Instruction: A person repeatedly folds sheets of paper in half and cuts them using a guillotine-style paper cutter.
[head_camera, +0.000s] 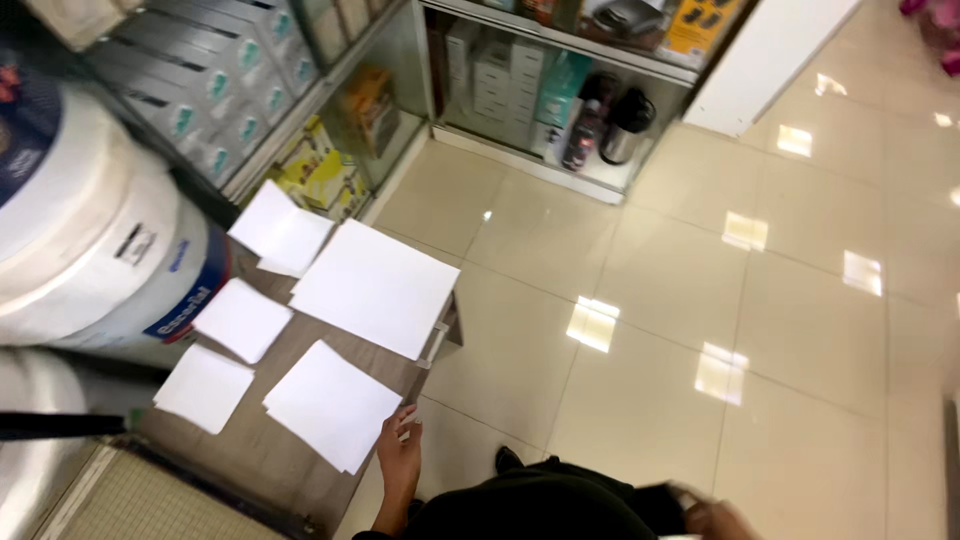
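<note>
The left hand (400, 455) is laid on the near corner of a paper stack (332, 404), fingers loosely pinching its edge. The stack lies on the worktop (265, 455), running toward 10 o'clock. The right hand (715, 518), at 3 o'clock, is blurred; its grip cannot be told.

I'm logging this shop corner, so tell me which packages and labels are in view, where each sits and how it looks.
Big white rolls, left edge: round, with a blue-and-white label.
Grey-white boxes, upper-left shelf: stacked, teal marks.
Yellow packages, low shelf beside the table.
White boxes, back shelf, stacked.
Yellow-black package, top shelf.
</note>
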